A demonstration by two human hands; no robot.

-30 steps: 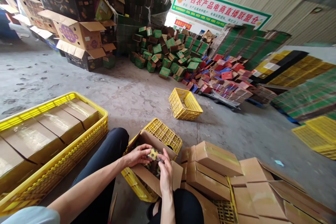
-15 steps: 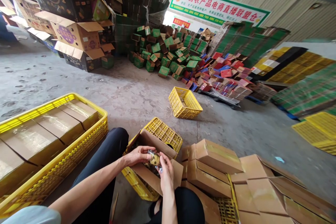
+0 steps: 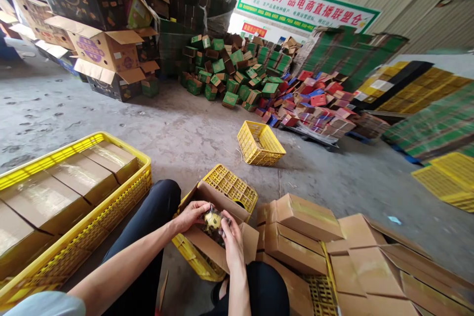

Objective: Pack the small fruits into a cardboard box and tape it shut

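Observation:
Both my hands meet over an open cardboard box point(image 3: 207, 244) that rests tilted in a small yellow crate point(image 3: 231, 188) between my knees. My left hand point(image 3: 192, 215) and my right hand point(image 3: 231, 239) pinch a small round yellowish item in clear wrapping point(image 3: 213, 219) from either side, just above the box's opening. Dark contents show inside the box beneath the item. My dark-trousered legs flank the crate.
A big yellow crate point(image 3: 122, 195) of taped cartons lies at my left. Folded brown cartons point(image 3: 303, 217) pile up at my right. An upturned yellow basket point(image 3: 261, 144) sits on the concrete floor ahead, with heaps of green and red boxes point(image 3: 259, 79) beyond.
The wrapped item has turned and risen slightly between my fingers; my hands stay over the box. The view drifted a little.

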